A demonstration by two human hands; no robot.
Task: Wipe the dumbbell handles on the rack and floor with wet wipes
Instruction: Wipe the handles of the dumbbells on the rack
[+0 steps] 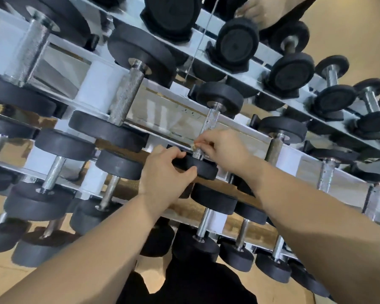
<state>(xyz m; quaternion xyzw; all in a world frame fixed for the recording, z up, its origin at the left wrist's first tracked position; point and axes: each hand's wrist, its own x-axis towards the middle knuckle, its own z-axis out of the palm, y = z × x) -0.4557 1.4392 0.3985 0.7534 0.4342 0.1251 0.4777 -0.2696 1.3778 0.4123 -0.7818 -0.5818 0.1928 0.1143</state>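
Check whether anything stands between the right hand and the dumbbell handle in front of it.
Nothing visible does. The right hand pinches the handle at its near end; the left hand grips the head below, clear of the bar.

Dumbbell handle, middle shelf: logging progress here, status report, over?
Left hand grips the dumbbell's near head. Right hand pinches a small pale wad at the handle, lower end. Nothing blocking.

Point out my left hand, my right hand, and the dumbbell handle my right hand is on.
left hand point(165, 173): head view, on the back of the hand.
right hand point(225, 148): head view, on the back of the hand near the knuckles.
dumbbell handle point(211, 120): head view, on the bare metal shaft above the fingers.
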